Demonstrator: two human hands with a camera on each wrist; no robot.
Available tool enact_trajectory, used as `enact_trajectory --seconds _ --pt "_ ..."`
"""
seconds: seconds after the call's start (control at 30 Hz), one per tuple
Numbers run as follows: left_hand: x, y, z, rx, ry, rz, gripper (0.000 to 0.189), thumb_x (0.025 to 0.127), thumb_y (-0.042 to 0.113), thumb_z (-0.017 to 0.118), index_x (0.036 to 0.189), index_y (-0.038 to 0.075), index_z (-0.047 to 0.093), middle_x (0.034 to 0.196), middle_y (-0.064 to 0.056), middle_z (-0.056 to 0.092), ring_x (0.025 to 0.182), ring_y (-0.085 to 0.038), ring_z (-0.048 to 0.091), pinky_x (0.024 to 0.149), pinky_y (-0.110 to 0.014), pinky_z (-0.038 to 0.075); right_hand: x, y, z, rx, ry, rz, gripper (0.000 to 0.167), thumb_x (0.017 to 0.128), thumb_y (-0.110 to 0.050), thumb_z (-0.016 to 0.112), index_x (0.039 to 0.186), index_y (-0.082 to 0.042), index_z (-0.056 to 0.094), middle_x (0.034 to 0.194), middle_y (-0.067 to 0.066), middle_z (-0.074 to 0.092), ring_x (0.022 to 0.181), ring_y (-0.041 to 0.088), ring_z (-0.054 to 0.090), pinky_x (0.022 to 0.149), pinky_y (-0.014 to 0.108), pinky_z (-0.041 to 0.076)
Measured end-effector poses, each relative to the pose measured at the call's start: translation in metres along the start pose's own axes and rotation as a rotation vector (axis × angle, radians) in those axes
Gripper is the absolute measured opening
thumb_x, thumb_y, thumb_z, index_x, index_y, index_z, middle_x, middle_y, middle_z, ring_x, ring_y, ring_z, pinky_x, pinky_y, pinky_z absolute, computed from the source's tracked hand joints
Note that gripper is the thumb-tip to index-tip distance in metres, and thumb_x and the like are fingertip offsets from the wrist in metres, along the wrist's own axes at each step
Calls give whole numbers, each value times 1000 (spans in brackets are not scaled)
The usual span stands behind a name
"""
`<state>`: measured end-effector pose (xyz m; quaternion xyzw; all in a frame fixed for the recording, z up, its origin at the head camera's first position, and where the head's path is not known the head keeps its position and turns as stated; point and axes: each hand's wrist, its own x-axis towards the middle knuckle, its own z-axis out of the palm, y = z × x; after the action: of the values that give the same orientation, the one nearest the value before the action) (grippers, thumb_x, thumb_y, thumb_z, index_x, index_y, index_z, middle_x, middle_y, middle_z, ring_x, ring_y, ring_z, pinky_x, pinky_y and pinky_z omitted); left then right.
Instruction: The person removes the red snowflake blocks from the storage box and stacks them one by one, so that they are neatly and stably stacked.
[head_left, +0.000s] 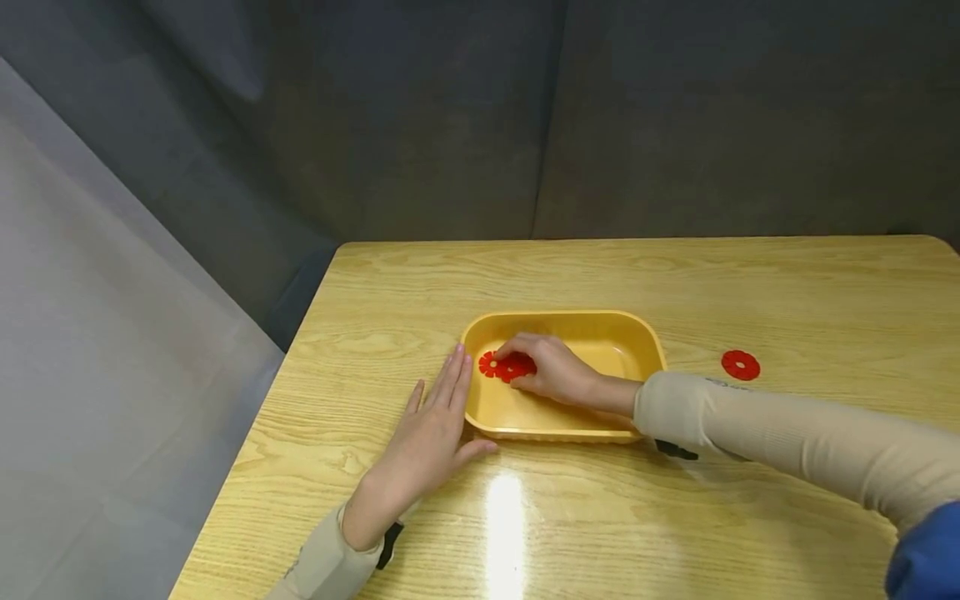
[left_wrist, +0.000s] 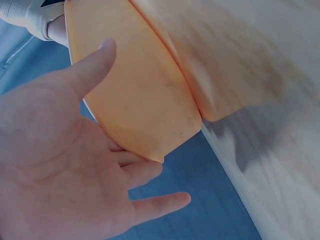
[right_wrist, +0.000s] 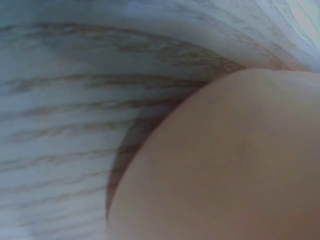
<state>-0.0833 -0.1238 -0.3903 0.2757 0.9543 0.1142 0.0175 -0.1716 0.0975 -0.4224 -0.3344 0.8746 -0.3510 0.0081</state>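
A yellow plastic tray (head_left: 562, 435) stands on the table, with two red notched discs at its left end. My right hand (head_left: 558, 375) reaches into it from the right, thumb and fingers curled round one red flower-shaped disc (head_left: 513, 367). Another such disc (head_left: 489, 365) lies just left of those fingertips, on the tray floor. My left hand (head_left: 423, 437) rests its straight fingers along the tray's left end, thumb spread near the front corner. In the left wrist view its palm and fingers (left_wrist: 145, 172) show against the tray's outer wall (left_wrist: 140, 85).
A third red disc (head_left: 741, 365) lies on the wooden table (head_left: 405, 283), right of the tray and beyond the right sleeve (head_left: 787, 425). Dark cloth (head_left: 420, 125) hangs behind the table, pale cloth (head_left: 112, 375) at the left. The right wrist view is blurred, mostly skin and wood grain.
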Motion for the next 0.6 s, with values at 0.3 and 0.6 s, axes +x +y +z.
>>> enact_trajectory --seconds 0.3,0.6 --pt "1 0 1 -1 -7 -3 108 87 54 65 156 -1 3 163 -15 -5 149 -27 7 111 -59 24 -3 -2 -3 49 15 3 41 75 2 83 114 -1 69 111 10 69 102 25 63 95 42 49" --pt "3 4 1 9 0 15 108 87 55 65 156 -2 4 163 -16 -3 149 -27 7 110 -60 24 -17 -9 -16 91 27 40 42 75 1 83 114 -2 69 113 9 69 103 25 63 94 42 50"
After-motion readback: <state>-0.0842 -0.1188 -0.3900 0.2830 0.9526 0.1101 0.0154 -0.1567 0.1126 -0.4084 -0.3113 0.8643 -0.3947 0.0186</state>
